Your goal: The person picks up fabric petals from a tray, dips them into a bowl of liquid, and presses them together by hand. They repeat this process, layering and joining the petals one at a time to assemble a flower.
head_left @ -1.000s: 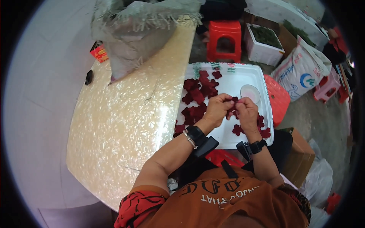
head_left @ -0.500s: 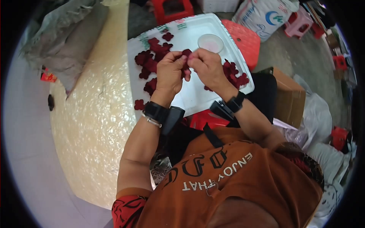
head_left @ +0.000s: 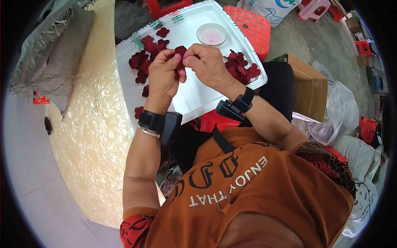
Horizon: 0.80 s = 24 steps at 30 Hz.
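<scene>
Both hands working close together over the white foam tray (head_left: 194, 96), elbows bent, forearms coming in from my subject's side. Left hand (head_left: 162, 78): narrow pinch, thumb and forefinger on a dark red cloth-like flower (head_left: 180, 51), lower fingers curled in under it. Right hand (head_left: 209, 66): palm down, knuckles bent, fingertips pinched together right at the flower's right-hand edge. Can't tell if that pinch has a petal or something small in it; the fingers cover it. Neither hand is spread wide.

Flower sits between the two sets of fingertips, held up above the tray, near its middle.

More of the same flowers lie in the tray: a left cluster (head_left: 142, 62), overlapping, partly behind the left hand, and a right pile (head_left: 237, 68) just past the right wrist. One single flower (head_left: 139, 112) lies apart, next to the left wristband (head_left: 151, 120). Right wrist has a black band (head_left: 244, 100) too.

Clear shallow bowl (head_left: 202, 32), pinkish inside, stands in the tray's far part, beyond the right hand. Tray's left side meets the cream surface (head_left: 95, 149); red stool (head_left: 250, 31) by its far right edge. Open cardboard box (head_left: 308, 78) further right.
</scene>
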{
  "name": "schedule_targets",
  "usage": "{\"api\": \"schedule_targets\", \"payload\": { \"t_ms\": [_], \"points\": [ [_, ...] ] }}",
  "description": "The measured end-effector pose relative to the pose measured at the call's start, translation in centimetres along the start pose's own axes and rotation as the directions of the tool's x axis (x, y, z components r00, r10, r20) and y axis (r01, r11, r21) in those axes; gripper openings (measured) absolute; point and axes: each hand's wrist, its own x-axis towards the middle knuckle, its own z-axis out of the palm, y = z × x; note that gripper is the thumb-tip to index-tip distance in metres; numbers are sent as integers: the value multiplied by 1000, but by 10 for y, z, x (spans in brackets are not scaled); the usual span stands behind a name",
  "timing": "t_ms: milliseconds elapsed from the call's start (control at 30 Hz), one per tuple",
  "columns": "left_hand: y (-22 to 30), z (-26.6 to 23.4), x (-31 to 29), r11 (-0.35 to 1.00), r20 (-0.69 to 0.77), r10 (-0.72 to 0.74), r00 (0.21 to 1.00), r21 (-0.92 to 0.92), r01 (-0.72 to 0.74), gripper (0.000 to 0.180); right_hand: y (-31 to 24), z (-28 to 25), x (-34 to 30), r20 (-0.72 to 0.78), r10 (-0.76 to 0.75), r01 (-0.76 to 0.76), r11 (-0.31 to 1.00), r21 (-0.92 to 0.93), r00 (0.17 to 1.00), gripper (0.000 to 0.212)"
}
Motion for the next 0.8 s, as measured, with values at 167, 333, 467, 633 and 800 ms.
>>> {"api": "schedule_targets", "payload": {
  "t_ms": [167,333,467,633,800],
  "points": [
    [1,2,-2,999,63,-41,997,38,39,8,8,-5,4,58,33,-33,999,2,998,11],
    [8,-4,0,998,89,-63,994,-16,64,8,-2,-17,9,68,153,-166,946,277,986,10],
    [7,-4,-1,998,128,-49,991,38,44,9,-13,-19,11,69,-63,49,981,190,996,11],
    [4,-2,0,994,129,11,992,104,-25,11,-11,-23,13,180,70,-91,990,109,981,12],
    [4,-5,1,999,116,36,993,35,-40,13,-6,-13,12,270,78,-129,976,176,960,13]
  ]
}}
